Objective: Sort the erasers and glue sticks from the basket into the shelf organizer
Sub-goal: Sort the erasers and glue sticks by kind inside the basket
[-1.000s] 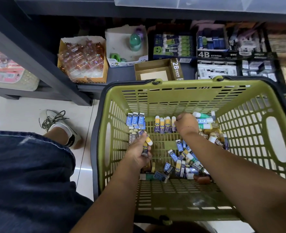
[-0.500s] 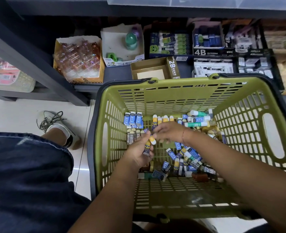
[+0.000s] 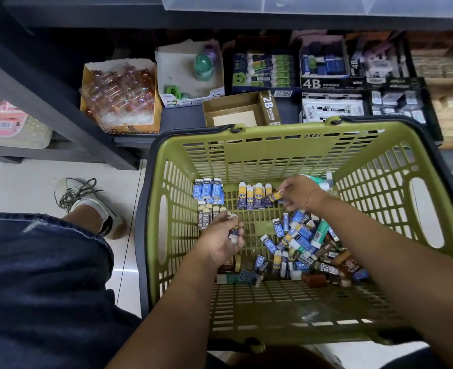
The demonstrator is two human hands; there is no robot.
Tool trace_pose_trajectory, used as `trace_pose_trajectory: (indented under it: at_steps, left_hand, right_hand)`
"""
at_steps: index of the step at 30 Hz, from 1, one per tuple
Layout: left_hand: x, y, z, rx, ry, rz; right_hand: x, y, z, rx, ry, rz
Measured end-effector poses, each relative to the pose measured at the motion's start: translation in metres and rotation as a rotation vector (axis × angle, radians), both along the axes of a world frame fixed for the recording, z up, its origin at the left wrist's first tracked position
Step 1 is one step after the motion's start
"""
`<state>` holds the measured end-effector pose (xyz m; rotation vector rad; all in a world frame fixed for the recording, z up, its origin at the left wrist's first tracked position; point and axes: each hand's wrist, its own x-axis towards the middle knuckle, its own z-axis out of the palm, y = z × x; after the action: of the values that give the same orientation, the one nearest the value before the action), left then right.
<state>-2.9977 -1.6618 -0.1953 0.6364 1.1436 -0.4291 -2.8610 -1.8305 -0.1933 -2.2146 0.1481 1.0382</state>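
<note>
A person is looking down into a green plastic basket (image 3: 273, 134) that is filling the lower right of the frame, with both bare forearms reaching in from the bottom edge.

The right hand (image 3: 298, 194), at centre right, is pinching a small yellow-and-blue eraser (image 3: 275, 196) between thumb and fingertips. It is holding it just beside the right end of a row of matching erasers (image 3: 253, 197) standing against the basket's far wall, apparently to line it up with its own kind.

The left hand (image 3: 220, 242), at the centre of the frame, is curling its fingers round another eraser (image 3: 233, 233) with a dark sleeve and a white end. It may be holding more than one, but the fingers are hiding that.

Left of the yellow row, blue-sleeved erasers (image 3: 208, 191) are standing in a block, and just below them 2B erasers (image 3: 205, 218) are forming a third group. This looks like pre-sorting by type, so that each batch can go to its carton together.

A loose pile (image 3: 305, 262) of mixed erasers, with a green glue stick (image 3: 319, 233) lying on it, is sitting unsorted beneath the right forearm.

Above the basket, the shelf organizer (image 3: 182, 119) is holding open cartons — an empty 2B carton (image 3: 269, 107) nearest the rim and a 4B carton (image 3: 323, 67) at upper right.
</note>
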Motion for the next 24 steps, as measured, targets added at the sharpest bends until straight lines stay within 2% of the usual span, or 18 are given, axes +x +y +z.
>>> trace_pose_trajectory:
  at_steps: [4,8,12,16,18,21,24]
  left_hand:
    - [0.0,0.0,0.002,-0.018,-0.044,-0.103]
    - [-0.001,0.001,0.005,-0.009,-0.052,-0.147]
    - [-0.001,0.003,0.0,0.022,-0.015,-0.087]
    - [0.0,0.001,0.001,-0.018,-0.026,-0.015]
    - [0.001,-0.002,0.002,-0.028,-0.051,-0.009]
    - [0.002,-0.005,0.005,-0.022,-0.091,-0.046]
    - [0.002,-0.008,0.008,0.009,-0.088,-0.099]
  right_hand:
    - [0.005,0.018,-0.011,-0.095,0.031,0.12]
    - [0.002,0.031,-0.024,-0.164,-0.118,0.058]
    - [-0.008,0.032,-0.025,-0.167,-0.163,-0.089]
    - [-0.019,0.032,-0.004,-0.14,-0.275,-0.054]
    - [-0.031,0.034,0.005,0.021,-0.142,0.018]
    - [-0.052,0.039,0.01,0.261,0.317,-0.014]
    - [-0.057,0.036,-0.006,0.293,0.363,-0.151]
